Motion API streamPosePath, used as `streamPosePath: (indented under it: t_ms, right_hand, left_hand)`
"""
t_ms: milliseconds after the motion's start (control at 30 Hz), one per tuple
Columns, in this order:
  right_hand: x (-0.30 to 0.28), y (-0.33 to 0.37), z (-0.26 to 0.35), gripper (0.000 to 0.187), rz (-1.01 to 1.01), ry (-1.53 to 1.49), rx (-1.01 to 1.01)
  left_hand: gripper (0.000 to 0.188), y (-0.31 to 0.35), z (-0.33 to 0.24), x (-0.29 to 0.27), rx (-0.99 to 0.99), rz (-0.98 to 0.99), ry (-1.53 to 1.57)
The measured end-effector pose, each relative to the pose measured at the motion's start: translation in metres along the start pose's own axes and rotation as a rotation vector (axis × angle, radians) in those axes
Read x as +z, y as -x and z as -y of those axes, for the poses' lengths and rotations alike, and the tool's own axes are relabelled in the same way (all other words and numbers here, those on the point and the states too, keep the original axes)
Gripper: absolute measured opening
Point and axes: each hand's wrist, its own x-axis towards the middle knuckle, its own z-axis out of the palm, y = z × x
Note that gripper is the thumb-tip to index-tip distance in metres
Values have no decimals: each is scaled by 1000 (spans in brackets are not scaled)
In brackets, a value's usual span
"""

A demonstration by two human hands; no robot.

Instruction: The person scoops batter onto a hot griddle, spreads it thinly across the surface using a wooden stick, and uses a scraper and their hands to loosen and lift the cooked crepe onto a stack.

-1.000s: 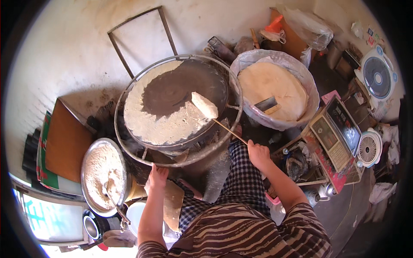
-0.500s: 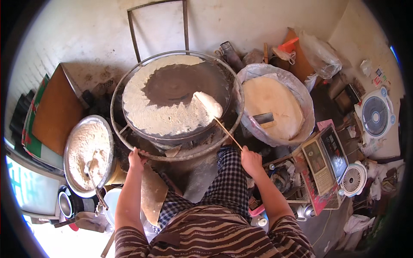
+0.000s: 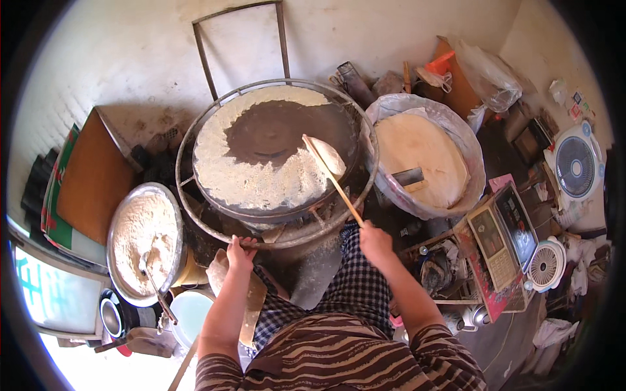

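Observation:
A round dark griddle (image 3: pixel 266 133) stands ahead of me, with a pale layer of batter (image 3: pixel 225 173) over its left and near parts. My right hand (image 3: pixel 376 242) is closed round the wooden handle of a batter spreader (image 3: pixel 342 193). Its head rests on the griddle's right side, with a lump of batter (image 3: pixel 329 158) against it. My left hand (image 3: pixel 242 251) is at the near edge of the metal ring (image 3: pixel 297 240) that surrounds the griddle, fingers curled on it.
Left, a metal basin (image 3: pixel 177 260) of batter holds a ladle (image 3: pixel 153 277). Right, a plastic-lined basket (image 3: pixel 479 159) holds stacked thin flatbreads (image 3: pixel 420 146) with a flat scraper (image 3: pixel 409 176) on top. A weighing scale (image 3: pixel 492 251) and two fans (image 3: pixel 577 169) stand farther right.
My left hand has moved right along the near side of the ring. The spreader has turned, so its head now stands left of the batter lump. The whole view has shifted slightly.

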Motion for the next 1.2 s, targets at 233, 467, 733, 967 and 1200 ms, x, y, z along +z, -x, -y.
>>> streamPosePath:
  t_ms: [233, 467, 733, 967, 1200]
  right_hand:
    - [-4, 1, -31, 17, 22, 130, 49]
    - [17, 22, 28, 18, 4, -41, -274]
    - [-20, -1, 4, 15, 53, -42, -6]
    - [1, 27, -19, 12, -35, 201, -188]
    - [-15, 0, 12, 15, 50, -56, -19]
  left_hand:
    - [30, -33, -33, -30, 98, -93, -138]
    - [36, -62, -50, -49, 108, -264, 65]
    - [41, 12, 7, -11, -77, 18, 41]
    - [34, -7, -17, -15, 84, -132, -166]
    - [39, -45, -55, -50, 82, -191, -50]
